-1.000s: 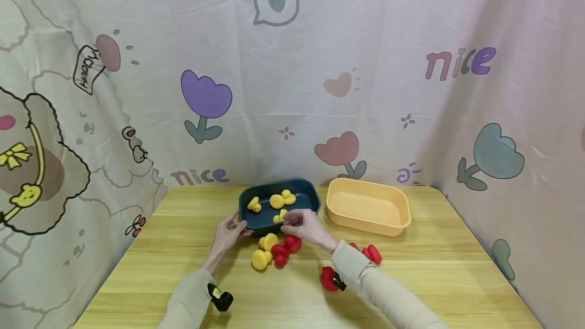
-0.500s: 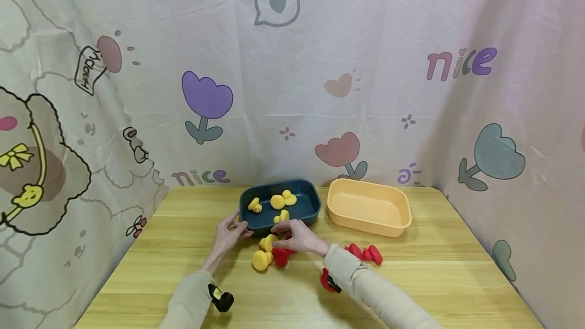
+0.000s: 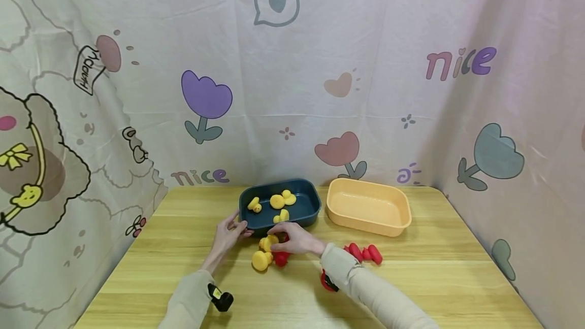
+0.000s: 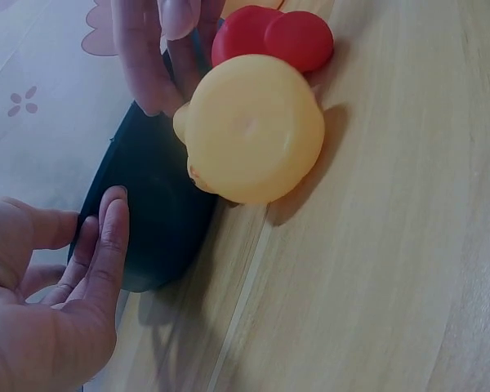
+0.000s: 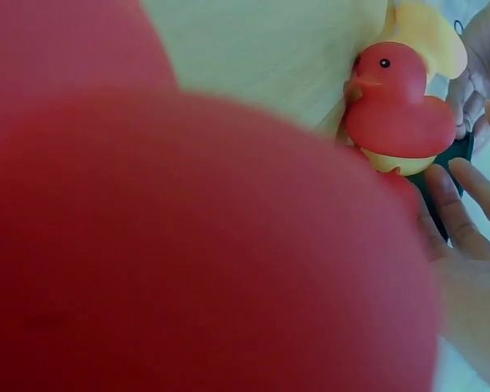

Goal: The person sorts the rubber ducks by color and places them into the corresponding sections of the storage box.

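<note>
In the head view my left hand pinches the near left corner of a dark blue bin, thumb at the rim and fingers against the wall. Several yellow rubber ducks lie inside the bin. My right hand is over the duck group just in front of it, thumb and fingertips parted right at a yellow rubber duck. Beside that sits another yellow duck. Red rubber ducks lie partly hidden under the right hand; the right wrist view shows one red duck close to its fingers.
A pale orange bin stands right of the blue one. Red ducks lie before it, and another red duck is half covered by the right wrist camera. Blurred red fills much of the right wrist view. A printed cloth hangs behind the table.
My right hand has moved out of the blue bin, toward me and left, over the ducks in front. A yellow duck stays in the bin where it was. The left hand keeps its place.
</note>
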`<state>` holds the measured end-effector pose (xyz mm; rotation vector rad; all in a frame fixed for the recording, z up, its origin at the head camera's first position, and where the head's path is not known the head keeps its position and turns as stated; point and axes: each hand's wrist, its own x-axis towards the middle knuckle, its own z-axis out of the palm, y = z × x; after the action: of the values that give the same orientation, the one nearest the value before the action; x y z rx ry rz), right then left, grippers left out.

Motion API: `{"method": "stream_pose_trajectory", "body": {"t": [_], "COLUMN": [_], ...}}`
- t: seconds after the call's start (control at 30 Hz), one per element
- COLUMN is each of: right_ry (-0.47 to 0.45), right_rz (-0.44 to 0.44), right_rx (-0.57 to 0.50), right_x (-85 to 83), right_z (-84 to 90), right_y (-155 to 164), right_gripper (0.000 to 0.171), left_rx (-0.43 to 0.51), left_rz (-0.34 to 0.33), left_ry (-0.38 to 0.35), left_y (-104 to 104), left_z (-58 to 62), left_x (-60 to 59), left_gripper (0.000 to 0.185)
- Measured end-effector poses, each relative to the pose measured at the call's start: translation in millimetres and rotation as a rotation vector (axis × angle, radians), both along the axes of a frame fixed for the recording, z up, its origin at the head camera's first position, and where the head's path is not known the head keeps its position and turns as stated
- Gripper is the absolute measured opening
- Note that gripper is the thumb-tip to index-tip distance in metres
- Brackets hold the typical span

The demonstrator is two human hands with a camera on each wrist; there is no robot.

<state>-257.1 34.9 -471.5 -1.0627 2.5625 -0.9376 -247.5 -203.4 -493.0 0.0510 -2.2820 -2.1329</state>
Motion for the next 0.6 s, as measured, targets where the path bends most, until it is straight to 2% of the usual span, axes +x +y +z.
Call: {"method": "stream_pose_trajectory", "body": {"t": [0.4,0.6], "right_ry": [0.048,0.064], "right_rz": [0.043,0.030], "right_rx": [0.100,0.086], "right_x": [2.4,2.9], "right_z": [1.1,-1.8], "right_y": [-5.5,-5.3], "right_gripper": [0.042,0.032], "left_rx": [-0.006,0.000], "left_rz": [-0.001,-0.001], "left_ry": [-0.014,-0.012], "left_y": [-1.1,-0.6], "left_z": [-1.0,-1.4], "left_x": [-1.7,-1.5], "left_gripper": [0.061,0.061]}}
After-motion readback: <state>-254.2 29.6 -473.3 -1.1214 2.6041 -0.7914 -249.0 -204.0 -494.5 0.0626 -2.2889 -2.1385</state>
